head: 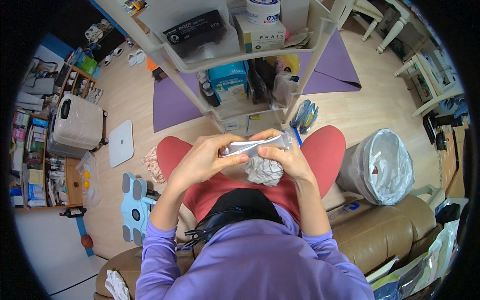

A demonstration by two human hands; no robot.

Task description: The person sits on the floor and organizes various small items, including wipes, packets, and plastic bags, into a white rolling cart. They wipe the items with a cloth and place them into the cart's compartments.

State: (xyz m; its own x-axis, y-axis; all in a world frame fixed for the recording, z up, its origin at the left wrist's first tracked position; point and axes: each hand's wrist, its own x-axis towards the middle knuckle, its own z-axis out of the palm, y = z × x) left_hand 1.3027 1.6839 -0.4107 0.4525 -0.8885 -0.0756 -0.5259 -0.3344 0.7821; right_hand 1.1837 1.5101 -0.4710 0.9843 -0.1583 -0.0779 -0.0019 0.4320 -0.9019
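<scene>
A shiny silver foil packet (249, 146) stretches between my hands above my lap. Its left end is pinched by the thumb and fingers of my left hand (202, 157). On its other end, the thumb of my right hand (287, 159) presses against the face, with the fingers behind. Just below the packet, against my right palm and wrist, is a crumpled pale grey wad (264, 171); whether it is paper or cloth I cannot tell, nor whether the right hand also grips it.
A white shelf cart (187, 65) with boxes and bags stands straight ahead. To the right is a lined wastebasket (352, 172) beside the brown sofa (378, 232). A light-blue device with pads (137, 212), a white scale (121, 144) and a suitcase (78, 120) are on the left.
</scene>
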